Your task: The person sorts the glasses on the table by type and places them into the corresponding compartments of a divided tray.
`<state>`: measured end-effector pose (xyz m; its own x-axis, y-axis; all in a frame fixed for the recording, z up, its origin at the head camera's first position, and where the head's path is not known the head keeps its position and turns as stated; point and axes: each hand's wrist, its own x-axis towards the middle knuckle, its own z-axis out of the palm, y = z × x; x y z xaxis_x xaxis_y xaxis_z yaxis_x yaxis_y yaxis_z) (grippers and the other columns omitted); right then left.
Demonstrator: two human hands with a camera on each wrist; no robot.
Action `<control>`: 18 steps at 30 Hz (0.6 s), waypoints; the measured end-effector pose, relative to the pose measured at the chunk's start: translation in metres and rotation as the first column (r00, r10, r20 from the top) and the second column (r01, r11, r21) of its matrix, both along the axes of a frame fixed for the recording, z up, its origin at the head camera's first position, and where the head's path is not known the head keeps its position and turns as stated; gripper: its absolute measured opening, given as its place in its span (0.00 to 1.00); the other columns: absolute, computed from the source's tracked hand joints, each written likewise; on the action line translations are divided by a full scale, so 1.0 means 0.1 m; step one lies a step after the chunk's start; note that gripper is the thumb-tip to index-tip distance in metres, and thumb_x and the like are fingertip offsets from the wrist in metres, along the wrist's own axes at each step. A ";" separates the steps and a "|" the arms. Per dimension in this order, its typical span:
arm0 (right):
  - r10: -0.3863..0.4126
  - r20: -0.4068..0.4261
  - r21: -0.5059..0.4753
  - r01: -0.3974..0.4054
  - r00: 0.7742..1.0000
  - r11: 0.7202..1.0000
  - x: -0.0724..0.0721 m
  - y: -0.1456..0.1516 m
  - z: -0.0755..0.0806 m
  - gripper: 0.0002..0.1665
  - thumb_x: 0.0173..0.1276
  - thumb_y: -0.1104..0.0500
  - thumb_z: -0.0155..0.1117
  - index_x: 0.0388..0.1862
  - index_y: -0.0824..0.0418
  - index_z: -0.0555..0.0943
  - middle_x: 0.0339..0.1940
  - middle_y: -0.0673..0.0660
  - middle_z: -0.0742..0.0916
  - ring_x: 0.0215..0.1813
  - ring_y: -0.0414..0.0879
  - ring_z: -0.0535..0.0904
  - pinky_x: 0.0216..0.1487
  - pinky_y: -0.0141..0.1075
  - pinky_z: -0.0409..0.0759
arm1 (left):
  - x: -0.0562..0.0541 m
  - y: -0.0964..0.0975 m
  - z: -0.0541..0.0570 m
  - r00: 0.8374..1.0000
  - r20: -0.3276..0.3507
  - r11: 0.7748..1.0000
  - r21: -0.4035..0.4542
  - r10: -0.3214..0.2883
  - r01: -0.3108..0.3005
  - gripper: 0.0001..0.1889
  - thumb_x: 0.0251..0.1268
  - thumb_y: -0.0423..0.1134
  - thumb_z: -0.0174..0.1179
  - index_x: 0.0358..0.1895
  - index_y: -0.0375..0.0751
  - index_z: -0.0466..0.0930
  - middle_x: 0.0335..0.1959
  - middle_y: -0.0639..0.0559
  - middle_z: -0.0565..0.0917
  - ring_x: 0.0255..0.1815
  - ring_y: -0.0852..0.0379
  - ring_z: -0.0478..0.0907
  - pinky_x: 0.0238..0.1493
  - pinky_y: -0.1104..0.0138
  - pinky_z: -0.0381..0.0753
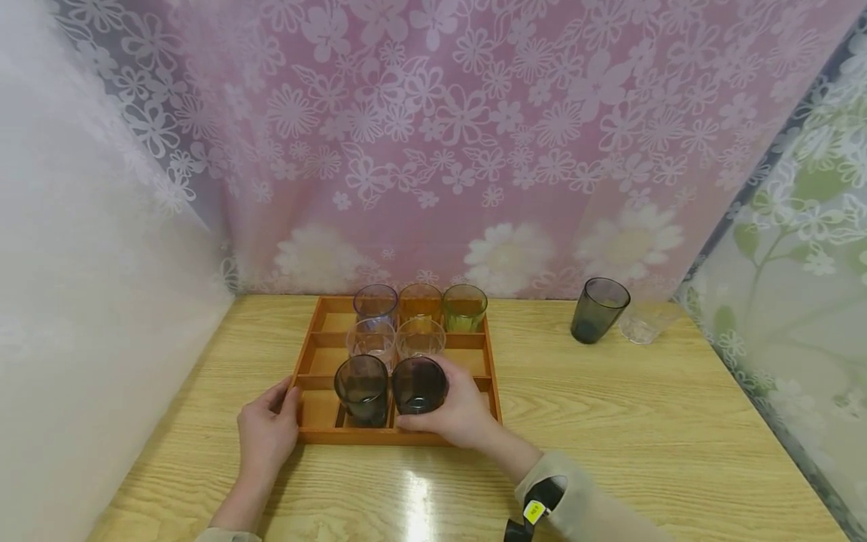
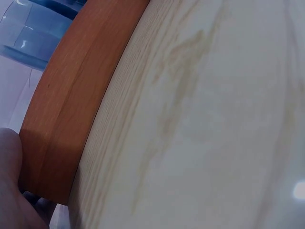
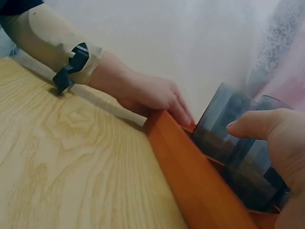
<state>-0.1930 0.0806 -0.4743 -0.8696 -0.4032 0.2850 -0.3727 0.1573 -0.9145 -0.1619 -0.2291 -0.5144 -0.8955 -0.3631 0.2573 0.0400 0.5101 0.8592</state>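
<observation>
A wooden divided tray (image 1: 379, 436) stands on the table, with drinking glasses in its compartments. My right hand (image 1: 467, 410) grips a dark grey glass (image 1: 419, 388) in the front row, thumb on its near side and fingers behind it. Just left of it, a second dark glass (image 1: 360, 388) stands in the same row. At the tray's front left corner my left hand (image 1: 267, 433) holds the side wall. In the left wrist view part of that hand (image 2: 8, 167) shows at the tray's corner. The right wrist view shows the right thumb (image 3: 255, 125) against the dark glass.
Two clear glasses (image 1: 371, 342) fill part of the middle row. Behind them stand a bluish-purple glass (image 1: 375, 302), an amber glass (image 1: 420, 301) and a green glass (image 1: 464, 307). On the table at the back right are a dark glass (image 1: 599, 309) and a clear glass (image 1: 638, 329).
</observation>
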 end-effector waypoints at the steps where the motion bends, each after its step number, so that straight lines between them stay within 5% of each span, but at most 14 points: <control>1: -0.003 0.002 0.005 0.003 1.000 1.000 0.00 0.00 -0.02 0.44 0.46 0.59 0.93 0.64 0.49 0.82 0.56 0.47 0.88 0.58 0.49 0.85 0.62 0.51 0.81 | 0.00 0.00 0.00 1.000 -0.003 1.000 -0.002 0.001 -0.001 0.16 0.78 0.32 0.62 0.61 0.26 0.84 0.52 0.32 0.88 0.53 0.39 0.86 0.40 0.88 0.72; 13: -0.036 0.064 0.119 0.029 0.997 0.992 0.03 0.06 0.00 0.49 0.46 0.50 0.93 0.67 0.46 0.79 0.58 0.43 0.86 0.60 0.45 0.82 0.64 0.52 0.78 | -0.01 0.00 -0.03 1.000 0.005 1.000 -0.001 0.005 -0.005 0.16 0.79 0.32 0.62 0.62 0.26 0.84 0.53 0.33 0.88 0.54 0.41 0.85 0.42 0.88 0.72; 18: 0.006 0.099 0.109 -0.017 0.995 0.994 0.03 0.15 0.06 0.52 0.49 0.53 0.92 0.72 0.54 0.76 0.62 0.50 0.85 0.63 0.48 0.82 0.65 0.49 0.79 | -0.01 -0.01 -0.05 1.000 0.012 1.000 -0.011 0.017 -0.017 0.16 0.79 0.33 0.62 0.62 0.27 0.84 0.53 0.34 0.88 0.54 0.42 0.86 0.42 0.88 0.72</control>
